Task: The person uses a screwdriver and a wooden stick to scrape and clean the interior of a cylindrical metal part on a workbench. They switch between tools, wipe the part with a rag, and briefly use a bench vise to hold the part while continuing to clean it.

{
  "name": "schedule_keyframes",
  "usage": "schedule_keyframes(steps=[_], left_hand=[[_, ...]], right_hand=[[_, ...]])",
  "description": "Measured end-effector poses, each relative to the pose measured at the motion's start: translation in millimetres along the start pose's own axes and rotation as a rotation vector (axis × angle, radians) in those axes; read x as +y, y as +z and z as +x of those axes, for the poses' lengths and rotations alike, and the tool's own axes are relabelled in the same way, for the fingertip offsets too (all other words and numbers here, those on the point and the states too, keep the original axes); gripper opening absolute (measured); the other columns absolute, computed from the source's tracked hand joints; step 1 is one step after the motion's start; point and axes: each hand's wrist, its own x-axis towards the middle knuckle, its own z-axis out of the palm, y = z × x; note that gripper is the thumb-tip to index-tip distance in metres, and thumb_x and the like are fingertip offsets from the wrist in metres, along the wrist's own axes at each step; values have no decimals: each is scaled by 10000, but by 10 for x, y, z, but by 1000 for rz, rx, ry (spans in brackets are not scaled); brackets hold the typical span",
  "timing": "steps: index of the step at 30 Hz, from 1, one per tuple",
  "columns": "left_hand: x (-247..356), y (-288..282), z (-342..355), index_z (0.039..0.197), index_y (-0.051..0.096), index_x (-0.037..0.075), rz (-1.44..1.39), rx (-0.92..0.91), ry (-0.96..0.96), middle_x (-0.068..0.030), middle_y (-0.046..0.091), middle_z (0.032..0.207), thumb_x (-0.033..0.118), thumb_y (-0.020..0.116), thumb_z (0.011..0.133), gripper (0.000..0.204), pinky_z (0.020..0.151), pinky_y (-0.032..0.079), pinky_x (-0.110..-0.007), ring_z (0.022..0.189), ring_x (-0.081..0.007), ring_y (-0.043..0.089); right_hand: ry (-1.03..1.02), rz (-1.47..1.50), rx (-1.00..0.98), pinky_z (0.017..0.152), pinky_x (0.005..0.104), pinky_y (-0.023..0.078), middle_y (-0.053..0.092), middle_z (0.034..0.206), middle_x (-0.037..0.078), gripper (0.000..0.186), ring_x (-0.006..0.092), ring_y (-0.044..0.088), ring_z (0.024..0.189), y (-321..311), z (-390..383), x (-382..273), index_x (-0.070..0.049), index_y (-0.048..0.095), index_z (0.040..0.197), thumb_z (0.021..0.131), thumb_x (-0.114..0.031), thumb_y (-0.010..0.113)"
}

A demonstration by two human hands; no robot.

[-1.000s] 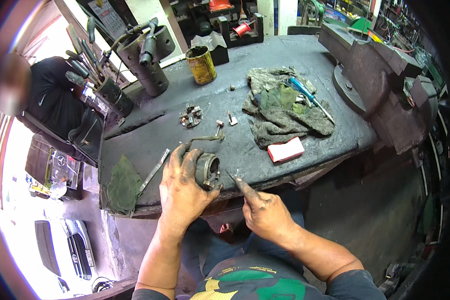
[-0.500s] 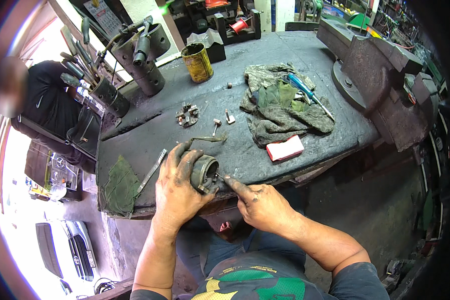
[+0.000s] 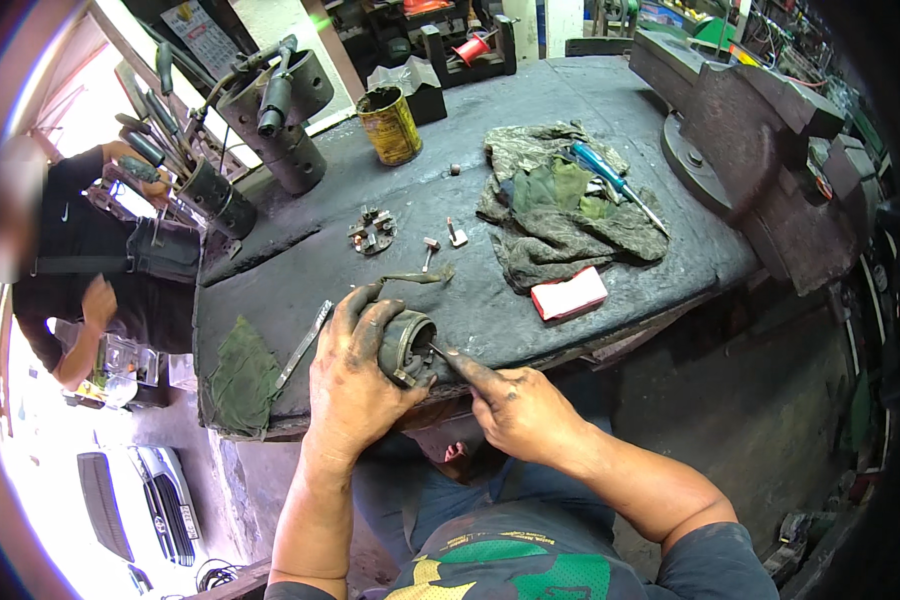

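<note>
Nearest: right hand (image 3: 525,408), just off the near edge of the worktop (image 3: 560,95). Grip closed on a thin tool (image 3: 439,351), forefinger laid along it; most of the tool is hidden by the hand. Left hand (image 3: 355,372) at the near edge, left of middle, grip wrapped round a grey housing (image 3: 400,331), fingers over the top, thumb low by its mouth. Housing tilted, mouth toward the right hand; cannot tell whether it rests on the worktop or is held clear. Tool tip at the mouth, seemingly inside; exact contact too small to make out.

Step in hand, by my reading: tool work inside the mouth. Next move there calls for a steady left grip and small, controlled shifts of the tip, clear of the left thumb.

Near left corner: green cloth (image 3: 242,380), metal strip (image 3: 304,346) slanting beside it. Near edge, right of middle: red-and-white box (image 3: 570,294).

Beyond the housing: cord (image 3: 418,277), pin (image 3: 429,252), stemmed block (image 3: 457,236), round plate (image 3: 372,233). Toward the right end: rag (image 3: 545,250), screwdriver (image 3: 610,178) on it.

Farther: yellow tin (image 3: 391,132) upright near the far edge; vise (image 3: 755,150) at the far right corner. Past the left edge, a person (image 3: 100,230) in dark clothes.
</note>
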Motion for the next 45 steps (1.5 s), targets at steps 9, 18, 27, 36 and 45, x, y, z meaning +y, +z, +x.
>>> schedule_keyframes(steps=[9, 18, 27, 36, 45], left_hand=[[-14, 16, -2, 1386, 692, 91, -26, 23, -1, -193, 636, 1534, 185, 1035, 582, 880, 1168, 540, -549, 1395, -452, 639], [-18, 5, 1, 1417, 694, 98, -23, 3, -20, -190, 629, 1545, 207, 1035, 583, 907, 1182, 529, -550, 1412, -446, 624], [-52, -12, 1, 1394, 697, 92, -38, 8, 16, -188, 640, 1528, 201, 1028, 588, 878, 1156, 547, -548, 1387, -453, 644], [-58, -8, 8, 1379, 701, 101, -31, 19, 26, -188, 645, 1522, 197, 1030, 588, 862, 1152, 550, -545, 1378, -454, 652], [-55, -19, 2, 1390, 696, 110, -34, 8, 17, -192, 631, 1535, 192, 1045, 561, 904, 1157, 546, -547, 1394, -452, 636]], right_hand=[[-1, -166, -19, 786, 518, 645, 759, 876, 203, 726, 414, 778, 842, 5, -61, -41, 11, 487, 1663, 974, -67, 702], [-9, -57, 37, 756, 523, 634, 762, 894, 210, 676, 413, 774, 838, 21, -27, -16, 9, 546, 1618, 961, -42, 698], [-50, -140, -22, 767, 536, 631, 756, 876, 208, 694, 421, 769, 829, -40, 20, 30, -5, 530, 1637, 970, -71, 708], [-50, -10, 40, 784, 545, 626, 746, 850, 228, 713, 448, 760, 819, 77, -43, 62, 28, 482, 1652, 979, -57, 700], [-7, -32, 22, 779, 541, 627, 743, 869, 203, 720, 432, 767, 830, 47, -202, 18, 8, 483, 1655, 969, -36, 699]])
